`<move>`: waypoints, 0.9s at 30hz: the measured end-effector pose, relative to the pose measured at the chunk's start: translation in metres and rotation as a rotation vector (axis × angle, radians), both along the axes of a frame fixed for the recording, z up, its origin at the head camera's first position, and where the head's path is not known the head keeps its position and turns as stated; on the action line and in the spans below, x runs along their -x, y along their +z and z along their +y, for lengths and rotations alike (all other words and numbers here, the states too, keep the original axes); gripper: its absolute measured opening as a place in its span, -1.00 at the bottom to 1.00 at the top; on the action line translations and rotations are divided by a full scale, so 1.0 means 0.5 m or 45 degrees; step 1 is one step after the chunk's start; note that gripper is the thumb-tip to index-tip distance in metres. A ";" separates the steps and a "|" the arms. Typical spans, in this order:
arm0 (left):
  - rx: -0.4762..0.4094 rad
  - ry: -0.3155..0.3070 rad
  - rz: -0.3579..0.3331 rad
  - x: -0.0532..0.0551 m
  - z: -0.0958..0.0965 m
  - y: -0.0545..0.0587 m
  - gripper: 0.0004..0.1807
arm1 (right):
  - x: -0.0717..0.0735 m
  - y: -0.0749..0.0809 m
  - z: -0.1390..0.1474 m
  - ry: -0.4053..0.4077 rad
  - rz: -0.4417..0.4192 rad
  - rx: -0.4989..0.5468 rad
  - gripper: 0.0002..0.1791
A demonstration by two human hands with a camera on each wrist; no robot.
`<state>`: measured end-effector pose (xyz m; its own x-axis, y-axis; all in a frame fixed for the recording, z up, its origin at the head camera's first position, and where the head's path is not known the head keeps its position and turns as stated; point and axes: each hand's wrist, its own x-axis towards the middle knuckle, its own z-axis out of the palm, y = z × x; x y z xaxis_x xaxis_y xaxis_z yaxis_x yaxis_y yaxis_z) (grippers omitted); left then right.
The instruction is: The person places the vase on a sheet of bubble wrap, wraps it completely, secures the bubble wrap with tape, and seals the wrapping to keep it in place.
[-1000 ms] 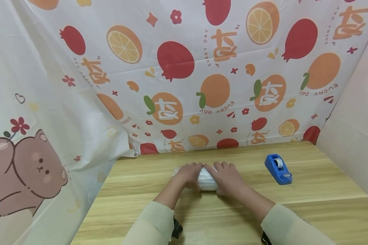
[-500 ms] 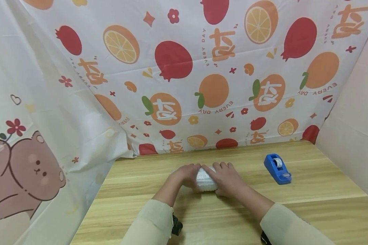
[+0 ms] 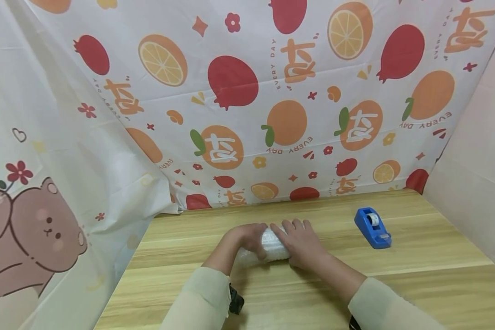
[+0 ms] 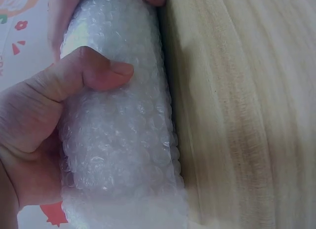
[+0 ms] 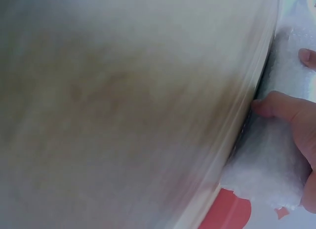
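A roll of clear bubble wrap (image 3: 274,247) lies crosswise on the wooden table, partly covered by both hands in the head view. My left hand (image 3: 251,237) grips its left part; in the left wrist view the thumb (image 4: 111,75) lies across the bubbled surface (image 4: 123,135) while the other fingers are hidden behind the roll. My right hand (image 3: 303,243) holds the right part, fingers over the top. From the right wrist, its thumb (image 5: 276,105) presses along the near side of the bubble wrap (image 5: 269,155). Whatever may be inside the roll is hidden.
A blue tape dispenser (image 3: 373,228) with a roll of tape stands to the right of the hands on the wooden table (image 3: 181,247). Behind rises a fruit-printed cloth (image 3: 288,123), and another cloth with a bear print (image 3: 49,224) hangs at the left.
My left hand has shifted slightly left and rotated at the wrist, showing more bubble wrap below it. The roll has tilted a little, while my right hand keeps its hold.
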<state>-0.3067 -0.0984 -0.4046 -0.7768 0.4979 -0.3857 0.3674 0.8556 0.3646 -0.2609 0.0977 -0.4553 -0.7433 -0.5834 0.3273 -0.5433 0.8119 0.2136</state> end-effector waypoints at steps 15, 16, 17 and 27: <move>-0.065 -0.030 0.117 -0.006 -0.021 -0.009 -0.18 | 0.035 0.006 -0.002 0.065 -0.131 0.010 0.10; -0.065 -0.032 0.135 -0.008 -0.021 -0.009 -0.14 | 0.038 0.006 -0.002 0.062 -0.154 0.024 0.10; -0.063 -0.036 0.155 -0.010 -0.020 -0.009 -0.10 | 0.041 0.006 -0.001 0.056 -0.175 0.033 0.10; 0.007 -0.042 0.401 -0.026 -0.016 -0.025 0.07 | 0.062 0.023 0.003 -0.014 -0.383 0.042 0.11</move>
<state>-0.2939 -0.1064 -0.4171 -0.8419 0.5234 -0.1312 0.4891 0.8429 0.2242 -0.2919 0.0990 -0.4439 -0.8159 -0.5676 0.1100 -0.5693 0.8219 0.0181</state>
